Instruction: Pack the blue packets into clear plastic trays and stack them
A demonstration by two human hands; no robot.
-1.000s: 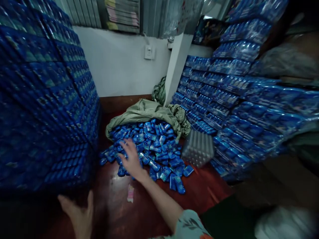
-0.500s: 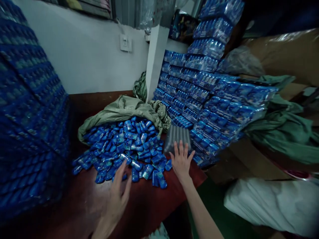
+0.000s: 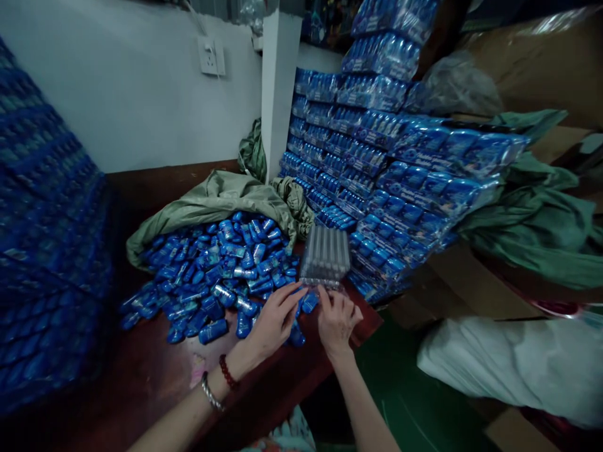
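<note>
A stack of clear ridged plastic trays (image 3: pixel 326 250) lies on the dark red table, right of a heap of small blue packs (image 3: pixel 211 270). At the stack's near left corner, my left hand (image 3: pixel 276 317) pinches the edge, thumb and fingers close together. My right hand (image 3: pixel 336 320) is curled at the same near edge, a little to the right, its fingertips on the clear plastic. Exactly how many layers the fingers grip is hidden. A few blue packs lie beneath and between my hands.
A green sack (image 3: pixel 221 191) spills the packs onto the table (image 3: pixel 155 370). Film-wrapped blue multipacks (image 3: pixel 377 144) rise behind and to the right. Another tall blue stack (image 3: pixel 47 251) stands left. A white sack (image 3: pixel 509 364) and cardboard boxes (image 3: pixel 466 282) sit right, near green floor.
My left hand has moved right and forward from above the heap to the tray stack. My right hand, spread before, has closed at the trays' near edge. The view has shifted slightly.
</note>
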